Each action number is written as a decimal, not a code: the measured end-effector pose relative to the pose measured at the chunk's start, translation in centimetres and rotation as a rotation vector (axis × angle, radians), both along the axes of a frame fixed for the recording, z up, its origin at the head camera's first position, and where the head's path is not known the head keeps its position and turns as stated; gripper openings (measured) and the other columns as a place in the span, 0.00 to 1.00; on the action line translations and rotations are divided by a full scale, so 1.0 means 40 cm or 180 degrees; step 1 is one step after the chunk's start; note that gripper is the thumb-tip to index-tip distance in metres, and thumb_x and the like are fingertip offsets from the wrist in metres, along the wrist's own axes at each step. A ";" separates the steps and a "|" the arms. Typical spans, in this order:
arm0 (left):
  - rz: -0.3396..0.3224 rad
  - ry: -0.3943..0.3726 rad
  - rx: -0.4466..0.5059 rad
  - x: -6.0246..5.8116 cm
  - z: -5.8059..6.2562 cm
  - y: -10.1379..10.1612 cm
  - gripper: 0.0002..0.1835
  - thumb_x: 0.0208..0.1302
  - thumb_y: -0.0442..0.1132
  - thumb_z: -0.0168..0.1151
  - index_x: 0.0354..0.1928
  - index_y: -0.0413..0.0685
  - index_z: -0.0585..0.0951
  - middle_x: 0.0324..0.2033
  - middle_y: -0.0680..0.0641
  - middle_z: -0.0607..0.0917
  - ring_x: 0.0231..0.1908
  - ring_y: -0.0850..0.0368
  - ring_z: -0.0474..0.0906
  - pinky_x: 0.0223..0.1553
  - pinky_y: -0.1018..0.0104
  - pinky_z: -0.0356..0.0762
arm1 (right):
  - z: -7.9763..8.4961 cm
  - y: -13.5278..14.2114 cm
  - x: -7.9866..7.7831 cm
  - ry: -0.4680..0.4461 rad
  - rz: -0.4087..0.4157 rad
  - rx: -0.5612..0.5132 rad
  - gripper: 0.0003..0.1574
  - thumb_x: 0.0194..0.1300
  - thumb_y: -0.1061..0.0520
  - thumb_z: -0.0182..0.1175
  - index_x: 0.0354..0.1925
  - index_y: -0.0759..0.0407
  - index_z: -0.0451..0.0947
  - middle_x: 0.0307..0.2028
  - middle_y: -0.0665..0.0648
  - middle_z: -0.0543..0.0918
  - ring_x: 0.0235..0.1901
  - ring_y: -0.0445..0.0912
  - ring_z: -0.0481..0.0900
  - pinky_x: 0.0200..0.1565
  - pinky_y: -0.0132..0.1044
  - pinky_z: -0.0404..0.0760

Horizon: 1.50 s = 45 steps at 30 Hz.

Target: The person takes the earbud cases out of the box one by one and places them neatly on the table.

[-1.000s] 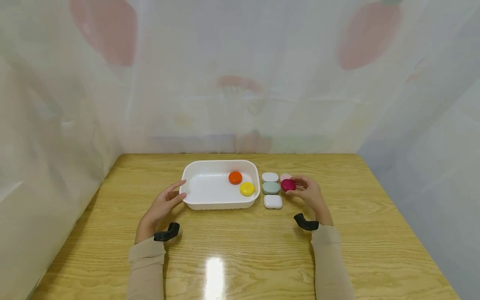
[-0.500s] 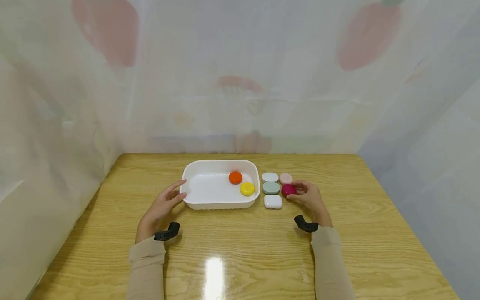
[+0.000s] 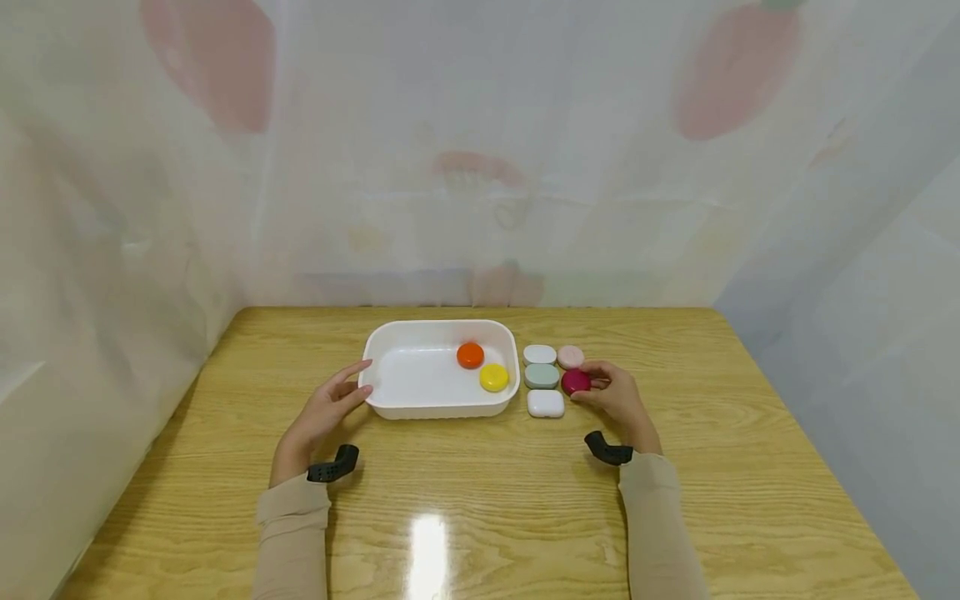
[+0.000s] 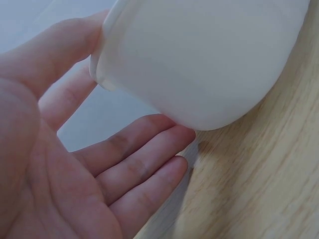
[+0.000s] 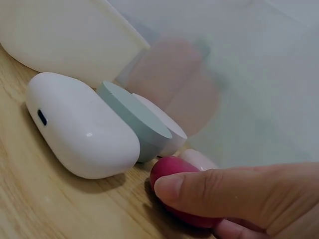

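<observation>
My right hand [image 3: 615, 396] pinches a round crimson case [image 3: 577, 382] between thumb and fingers, low at the tabletop in the right wrist view. Right behind it lies a pale pink round case [image 3: 571, 357]. To its left, a white oval case [image 3: 540, 355], a sage-green oval case [image 3: 542, 376] and a white earbud case [image 3: 546, 403] with a dark port stand in a column. My left hand [image 3: 327, 414] holds the left end of a white plastic bin [image 3: 438, 412], thumb and index on its rim, other fingertips against its outer underside. Inside sit an orange-red case [image 3: 470, 355] and a yellow case [image 3: 494, 377].
The wooden table [image 3: 480, 483] carries everything, with the bin and the cases toward its far edge. A pale printed curtain [image 3: 480, 225] hangs behind and along both sides. A black wrist device [image 3: 333, 464] is worn on each arm.
My right hand has come down and slightly nearer with the crimson case, moving it from overlapping the pink case to the spot in front of it. My left hand and the bin stay still.
</observation>
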<state>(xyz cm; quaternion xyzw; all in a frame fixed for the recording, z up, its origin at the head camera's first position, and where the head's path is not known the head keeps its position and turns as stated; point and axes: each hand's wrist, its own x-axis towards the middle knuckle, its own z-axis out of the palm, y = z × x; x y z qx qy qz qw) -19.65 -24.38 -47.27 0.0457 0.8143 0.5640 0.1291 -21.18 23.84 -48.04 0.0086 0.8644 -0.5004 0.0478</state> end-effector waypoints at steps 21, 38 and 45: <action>-0.0037 0.0002 -0.0026 0.000 -0.004 0.002 0.33 0.71 0.52 0.53 0.74 0.55 0.58 0.61 0.31 0.74 0.52 0.64 0.73 0.65 0.42 0.65 | 0.075 -0.070 0.007 0.0605 -0.0257 -0.0328 0.24 0.63 0.61 0.64 0.55 0.72 0.75 0.52 0.73 0.80 0.39 0.26 0.75 0.44 0.14 0.75; -0.0078 0.0007 -0.0050 0.003 -0.002 -0.030 0.33 0.71 0.52 0.53 0.74 0.55 0.58 0.62 0.31 0.74 0.52 0.66 0.72 0.66 0.41 0.63 | 0.046 -0.315 0.039 0.0239 -0.0047 -0.0990 0.27 0.61 0.65 0.64 0.58 0.67 0.74 0.60 0.67 0.76 0.59 0.60 0.77 0.58 0.43 0.80; -0.0013 0.0040 -0.0172 0.016 0.005 -0.049 0.33 0.71 0.52 0.53 0.74 0.55 0.59 0.62 0.33 0.73 0.53 0.66 0.73 0.64 0.43 0.66 | 0.002 -0.338 0.041 0.0142 0.0255 -0.1471 0.29 0.62 0.66 0.62 0.62 0.66 0.69 0.66 0.66 0.70 0.66 0.60 0.69 0.67 0.49 0.71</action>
